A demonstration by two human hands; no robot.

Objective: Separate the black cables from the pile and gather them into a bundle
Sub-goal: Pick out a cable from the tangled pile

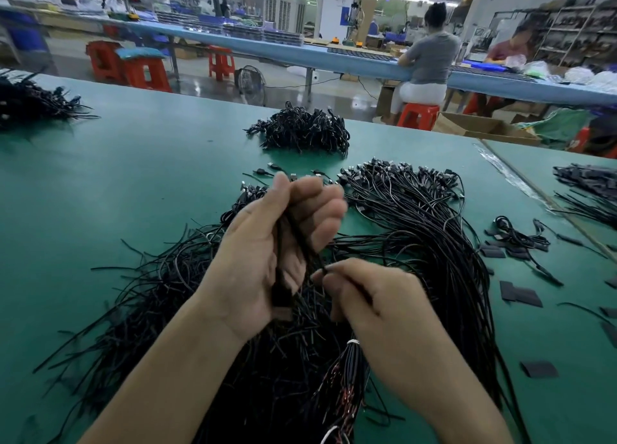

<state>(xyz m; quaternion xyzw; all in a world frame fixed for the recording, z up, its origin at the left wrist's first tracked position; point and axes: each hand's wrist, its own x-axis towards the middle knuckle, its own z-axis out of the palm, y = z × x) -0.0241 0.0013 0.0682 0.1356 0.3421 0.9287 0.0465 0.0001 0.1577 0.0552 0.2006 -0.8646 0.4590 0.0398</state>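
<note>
bare green table (110,183) lies open at left, up to its far edge. at centre, left hand (267,243) curls round a few black cables (300,240) above the pile (427,243); right hand (367,296) pinches one of them. black strips (521,296) scatter at right.

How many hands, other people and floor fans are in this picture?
Hands: 2, the left hand and the right hand, both holding black cables
People at the blue bench: 2
Floor fans: 1
Total: 5
</note>
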